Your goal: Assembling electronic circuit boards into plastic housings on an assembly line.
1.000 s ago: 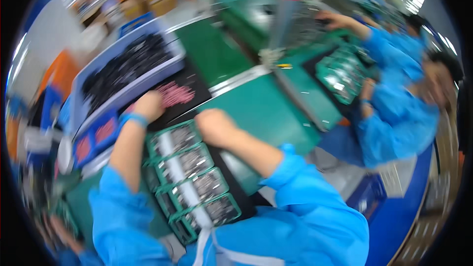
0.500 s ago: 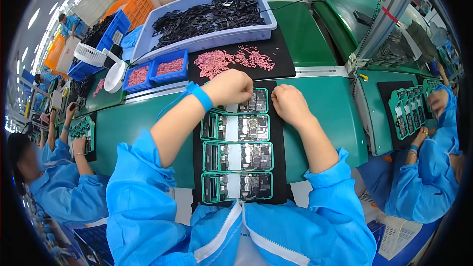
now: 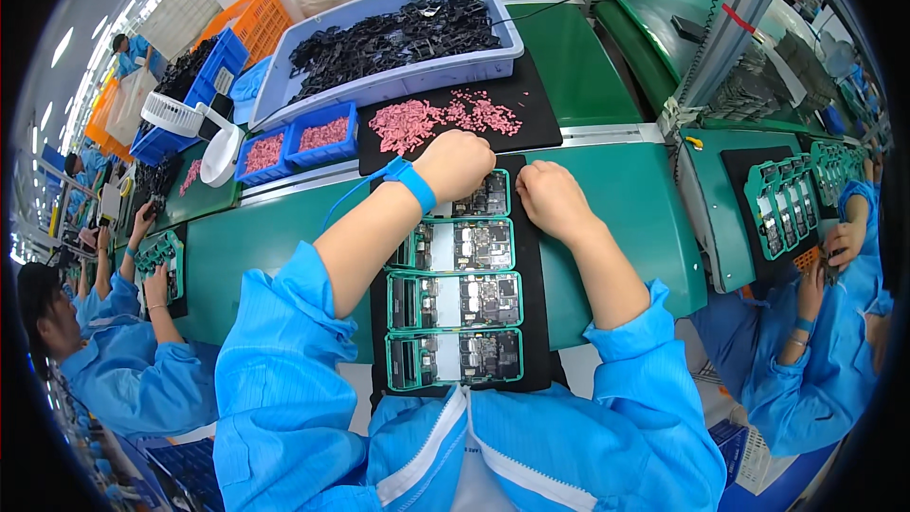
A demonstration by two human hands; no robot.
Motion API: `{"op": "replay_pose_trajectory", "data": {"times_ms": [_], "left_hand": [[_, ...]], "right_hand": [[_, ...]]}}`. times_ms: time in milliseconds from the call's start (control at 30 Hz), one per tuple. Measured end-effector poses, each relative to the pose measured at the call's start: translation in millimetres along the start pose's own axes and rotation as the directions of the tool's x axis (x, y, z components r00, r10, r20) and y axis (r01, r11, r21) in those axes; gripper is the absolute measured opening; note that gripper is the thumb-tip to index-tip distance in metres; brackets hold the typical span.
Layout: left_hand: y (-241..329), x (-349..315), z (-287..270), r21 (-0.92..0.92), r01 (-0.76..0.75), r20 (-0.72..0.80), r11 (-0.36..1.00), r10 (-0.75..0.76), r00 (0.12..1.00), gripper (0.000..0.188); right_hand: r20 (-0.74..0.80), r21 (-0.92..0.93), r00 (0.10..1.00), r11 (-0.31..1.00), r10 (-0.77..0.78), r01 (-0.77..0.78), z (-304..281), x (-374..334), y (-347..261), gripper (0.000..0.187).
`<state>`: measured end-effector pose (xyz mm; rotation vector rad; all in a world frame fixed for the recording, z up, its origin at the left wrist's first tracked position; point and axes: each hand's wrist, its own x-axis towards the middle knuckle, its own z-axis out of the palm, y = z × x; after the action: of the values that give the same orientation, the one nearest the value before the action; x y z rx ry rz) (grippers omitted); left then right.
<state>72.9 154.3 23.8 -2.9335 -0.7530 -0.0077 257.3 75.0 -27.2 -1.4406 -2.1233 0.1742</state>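
My left hand (image 3: 457, 167), with a blue strap on its wrist, is closed above the far end of a row of green phone frames (image 3: 518, 299). Its fingertips point down at the farthest circuit board (image 3: 490, 197), and whatever they pinch is hidden. Just to the right, my right hand (image 3: 555, 199) is curled closed by that frame's right edge; its fingertips are turned away from view. Each frame carries dark circuit boards (image 3: 491, 299) beside a pale strip (image 3: 443, 301). A black mat (image 3: 537, 322) lies under the row.
Beyond my hands, small pink pieces (image 3: 406, 123) are heaped on a dark mat next to two blue bins (image 3: 323, 131). Behind stands a large tub (image 3: 379, 85) of black parts. A white fan (image 3: 223, 154) is at left. Co-workers (image 3: 123, 341) sit on both sides.
My left hand has shifted right, closer to my right hand, which has barely moved. The co-worker at right has drawn both hands nearer their body.
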Motion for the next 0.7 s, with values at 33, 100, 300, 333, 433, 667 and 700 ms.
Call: {"op": "replay_pose_trajectory", "data": {"times_ms": [33, 100, 300, 333, 433, 667, 700], "left_hand": [[0, 0, -1, 0.044, -0.039, 0.008, 0.998, 0.039, 0.999, 0.009], [-3, 1, -2, 0.054, -0.054, 0.010, 0.997, 0.053, 0.999, 0.008], [1, -20, 2, 0.098, -0.066, -0.085, 0.993, 0.074, 0.994, 0.005], [1, -25, 3, 0.108, -0.067, -0.103, 0.992, 0.078, 0.992, 0.005], [2, -34, 5, 0.087, -0.105, -0.095, 0.991, 0.114, 0.989, 0.003], [-4, -54, 11, -0.007, -0.052, -0.123, 0.999, 0.051, 0.991, 0.006], [-4, -57, 12, -0.007, -0.047, -0.130, 0.999, 0.046, 0.991, 0.006]], "right_hand": [[0.005, -0.020, 1.000, 1.000, -0.009, 0.009, 0, 0, 0, 0.005], [0.010, -0.042, 1.000, 0.999, -0.013, 0.013, 1, 1, 0, 0.006], [-0.050, 0.090, 0.998, 0.995, -0.040, 0.045, -9, 0, -14, 0.006], [-0.018, 0.149, 0.999, 0.988, -0.030, 0.032, -13, -2, -23, 0.005], [0.047, 0.218, 0.993, 0.972, -0.105, 0.092, -11, -9, -41, 0.005], [-0.005, 0.103, 0.970, 0.965, -0.243, 0.243, 10, -13, -66, 0.006], [0.001, 0.077, 0.968, 0.965, -0.250, 0.249, 11, -12, -69, 0.006]]}}
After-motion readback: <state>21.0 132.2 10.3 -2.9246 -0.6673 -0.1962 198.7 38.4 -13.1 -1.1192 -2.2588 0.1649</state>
